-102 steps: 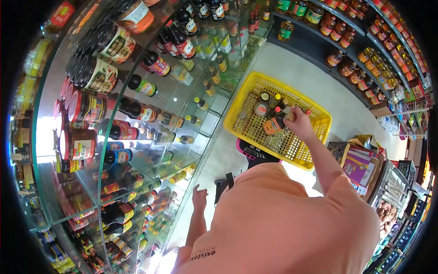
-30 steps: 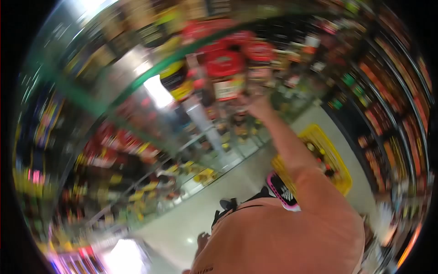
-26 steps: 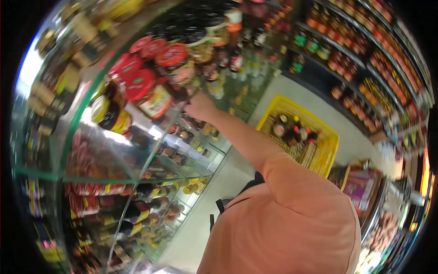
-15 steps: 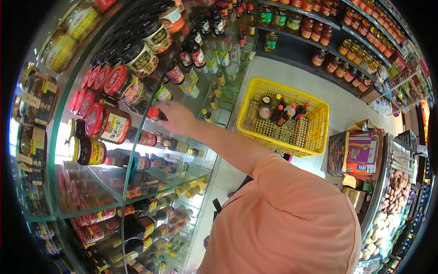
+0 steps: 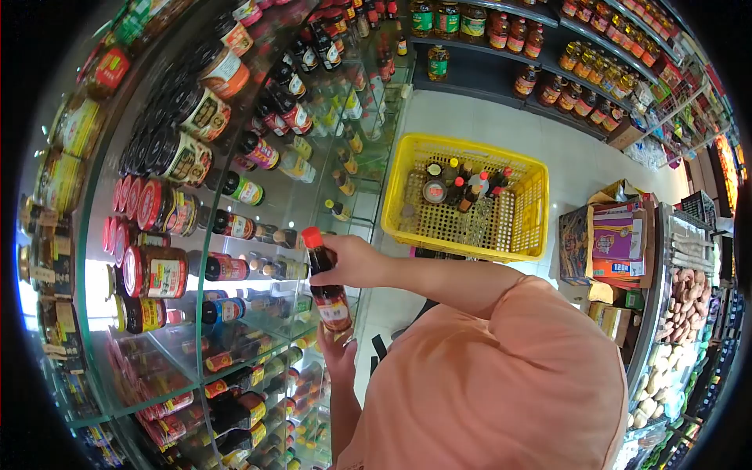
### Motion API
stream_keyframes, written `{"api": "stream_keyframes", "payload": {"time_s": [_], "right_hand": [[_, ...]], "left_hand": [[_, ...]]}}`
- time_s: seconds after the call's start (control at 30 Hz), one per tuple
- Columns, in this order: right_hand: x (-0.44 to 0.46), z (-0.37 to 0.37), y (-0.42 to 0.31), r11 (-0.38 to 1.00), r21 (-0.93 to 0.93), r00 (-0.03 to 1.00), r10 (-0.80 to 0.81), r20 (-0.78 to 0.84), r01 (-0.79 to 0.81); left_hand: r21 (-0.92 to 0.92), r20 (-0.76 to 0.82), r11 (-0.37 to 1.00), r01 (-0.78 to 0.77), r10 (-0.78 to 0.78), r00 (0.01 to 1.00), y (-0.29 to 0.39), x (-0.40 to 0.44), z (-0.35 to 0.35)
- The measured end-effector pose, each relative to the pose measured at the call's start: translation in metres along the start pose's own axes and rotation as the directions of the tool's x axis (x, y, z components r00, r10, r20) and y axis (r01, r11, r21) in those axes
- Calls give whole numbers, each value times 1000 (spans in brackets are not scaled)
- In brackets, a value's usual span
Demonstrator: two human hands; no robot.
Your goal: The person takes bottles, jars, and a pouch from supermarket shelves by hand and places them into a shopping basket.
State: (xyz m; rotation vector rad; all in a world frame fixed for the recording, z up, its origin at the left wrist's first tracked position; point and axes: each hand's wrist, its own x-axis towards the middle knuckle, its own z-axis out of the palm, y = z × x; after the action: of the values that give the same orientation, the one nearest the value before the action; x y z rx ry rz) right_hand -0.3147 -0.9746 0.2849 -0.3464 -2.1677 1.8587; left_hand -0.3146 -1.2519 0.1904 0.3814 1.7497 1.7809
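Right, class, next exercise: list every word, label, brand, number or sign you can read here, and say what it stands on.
No text reads surely enough to quote.
Bottle in the right hand: label characters too small.
Red-lidded jar: printed label, characters unclear.
Dark jars on the glass shelf: large characters, too blurred.
Orange box: bold white marks, uncertain.
Green-labelled bottle: too small.

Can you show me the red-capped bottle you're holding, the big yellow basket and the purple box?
Red-capped bottle [image 5: 334,311]: head view, on its label.
Yellow basket [image 5: 462,245]: head view, on its near side wall.
Purple box [image 5: 615,241]: head view, on its purple printed side.
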Motion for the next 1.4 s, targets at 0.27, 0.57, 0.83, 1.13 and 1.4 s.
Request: {"api": "stream_keyframes", "payload": {"time_s": [0.27, 0.57, 0.83, 1.13, 1.4], "right_hand": [[-16, -64, 17, 981, 141, 991, 132, 12, -133], [-21, -147, 20, 949, 257, 980, 158, 117, -184], [-22, -221, 26, 887, 453, 990, 24, 141, -86], [-72, -310, 47, 967, 251, 999, 29, 24, -34], [-143, -387, 92, 906, -286, 920, 211, -331, -311]], "left_hand": [[-148, 113, 985, 89, -73, 991, 10, 27, 70], [-235, 207, 966, 109, -60, 977, 15, 44, 130], [-172, 212, 969, 179, -141, 967, 18, 53, 168], [89, 356, 983, 161, -183, 917, 0, 74, 203], [374, 25, 898, 232, -260, 965, -116, 79, 107]]}}
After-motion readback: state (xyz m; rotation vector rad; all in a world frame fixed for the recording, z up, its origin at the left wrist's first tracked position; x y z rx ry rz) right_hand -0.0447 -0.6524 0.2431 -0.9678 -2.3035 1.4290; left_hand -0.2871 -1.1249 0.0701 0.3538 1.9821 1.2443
